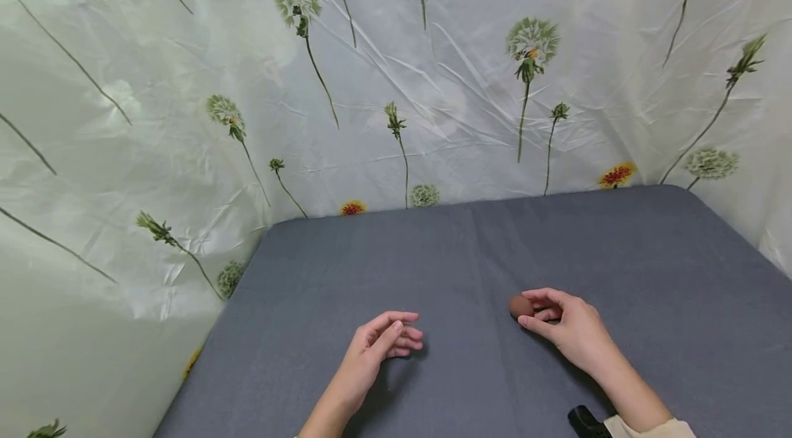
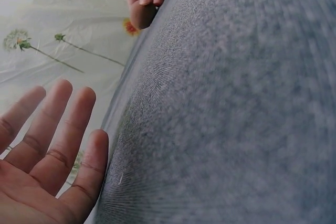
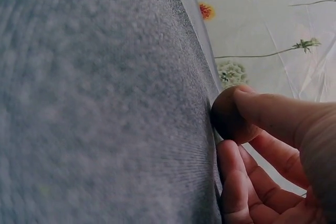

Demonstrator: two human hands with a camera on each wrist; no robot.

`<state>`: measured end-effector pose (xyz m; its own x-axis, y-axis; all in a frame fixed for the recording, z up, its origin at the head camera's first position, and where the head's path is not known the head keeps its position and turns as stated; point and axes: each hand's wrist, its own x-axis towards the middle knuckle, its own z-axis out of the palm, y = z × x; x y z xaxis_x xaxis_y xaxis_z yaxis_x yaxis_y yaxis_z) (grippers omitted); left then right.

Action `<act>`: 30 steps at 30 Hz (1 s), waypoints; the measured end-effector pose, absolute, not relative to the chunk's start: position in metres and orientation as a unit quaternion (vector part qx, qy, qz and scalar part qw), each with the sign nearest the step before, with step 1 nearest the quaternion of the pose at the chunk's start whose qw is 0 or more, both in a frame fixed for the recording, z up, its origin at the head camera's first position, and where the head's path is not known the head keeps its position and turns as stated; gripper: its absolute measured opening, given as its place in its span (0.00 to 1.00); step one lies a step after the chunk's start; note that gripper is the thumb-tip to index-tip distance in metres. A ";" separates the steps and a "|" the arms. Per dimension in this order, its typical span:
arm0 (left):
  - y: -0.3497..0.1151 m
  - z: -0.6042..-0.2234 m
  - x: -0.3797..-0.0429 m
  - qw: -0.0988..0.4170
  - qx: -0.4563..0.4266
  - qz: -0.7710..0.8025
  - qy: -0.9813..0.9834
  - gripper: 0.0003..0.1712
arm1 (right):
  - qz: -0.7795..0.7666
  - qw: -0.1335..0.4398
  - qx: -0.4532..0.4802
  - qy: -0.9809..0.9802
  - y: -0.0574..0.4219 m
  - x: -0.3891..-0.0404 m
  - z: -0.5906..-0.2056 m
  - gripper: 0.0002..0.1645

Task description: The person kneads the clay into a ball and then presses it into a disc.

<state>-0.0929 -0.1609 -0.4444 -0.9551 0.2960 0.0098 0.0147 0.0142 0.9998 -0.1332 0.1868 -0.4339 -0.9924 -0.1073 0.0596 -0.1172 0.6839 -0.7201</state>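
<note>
A small, smooth brown egg-shaped object [image 1: 521,307] is at the grey cloth surface, right of the middle in the head view. My right hand [image 1: 572,328] pinches it between thumb and fingertips, which cover its right side. In the right wrist view, the thumb lies over the egg-shaped object [image 3: 230,116] and the other fingers curl beneath, close against the cloth. My left hand [image 1: 380,348] hovers to the left over the cloth and holds nothing. Its fingers are spread and relaxed in the left wrist view, where the egg-shaped object [image 2: 142,15] shows at the top.
Grey cloth [image 1: 346,266] covers the table, with a faint crease running down its middle. Behind and to the left hangs a pale curtain [image 1: 433,67] printed with dandelions. A black strap [image 1: 584,421] sits at my right sleeve [image 1: 650,430].
</note>
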 end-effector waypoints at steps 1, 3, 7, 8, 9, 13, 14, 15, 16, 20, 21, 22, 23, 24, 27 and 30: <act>-0.162 -0.445 -0.093 0.102 0.110 0.694 0.705 0.26 | 0.392 0.007 0.060 -0.918 0.186 -0.133 -0.434 0.27; -0.163 -0.447 -0.094 0.102 0.113 0.693 0.705 0.26 | 0.390 0.009 0.058 -0.919 0.184 -0.132 -0.434 0.27; -0.166 -0.449 -0.094 0.105 0.115 0.693 0.704 0.26 | 0.390 0.010 0.057 -0.919 0.182 -0.131 -0.433 0.27; -0.167 -0.449 -0.094 0.106 0.114 0.692 0.705 0.27 | 0.390 0.009 0.057 -0.919 0.182 -0.130 -0.433 0.27; -0.168 -0.450 -0.095 0.107 0.114 0.692 0.705 0.28 | 0.392 0.010 0.057 -0.918 0.182 -0.130 -0.434 0.27; -0.171 -0.451 -0.094 0.101 0.121 0.690 0.707 0.31 | 0.395 0.002 0.053 -0.917 0.184 -0.127 -0.436 0.28; -0.172 -0.451 -0.093 0.097 0.121 0.687 0.710 0.31 | 0.395 0.000 0.052 -0.917 0.184 -0.126 -0.437 0.28; -0.173 -0.450 -0.092 0.090 0.121 0.684 0.714 0.30 | 0.396 -0.003 0.052 -0.917 0.185 -0.125 -0.438 0.28; -0.174 -0.449 -0.091 0.081 0.119 0.681 0.718 0.28 | 0.396 -0.007 0.052 -0.917 0.185 -0.126 -0.438 0.29; -0.178 -0.445 -0.088 0.030 0.100 0.654 0.749 0.23 | 0.401 -0.020 0.060 -0.914 0.189 -0.127 -0.435 0.30; -0.179 -0.443 -0.088 0.012 0.096 0.646 0.757 0.22 | 0.401 -0.017 0.060 -0.914 0.191 -0.127 -0.433 0.29; -0.179 -0.442 -0.087 -0.009 0.092 0.636 0.766 0.21 | 0.398 -0.013 0.060 -0.915 0.192 -0.127 -0.430 0.28; -0.179 -0.441 -0.087 -0.033 0.088 0.619 0.780 0.20 | 0.393 -0.006 0.062 -0.917 0.194 -0.128 -0.428 0.28; -0.180 -0.439 -0.087 -0.056 0.084 0.598 0.795 0.20 | 0.385 0.004 0.064 -0.921 0.195 -0.129 -0.425 0.27; -0.180 -0.435 -0.087 -0.112 0.069 0.524 0.841 0.25 | 0.354 0.041 0.089 -0.930 0.191 -0.136 -0.416 0.27; -0.180 -0.430 -0.088 -0.137 0.068 0.456 0.877 0.33 | 0.313 0.065 0.139 -0.937 0.178 -0.149 -0.407 0.30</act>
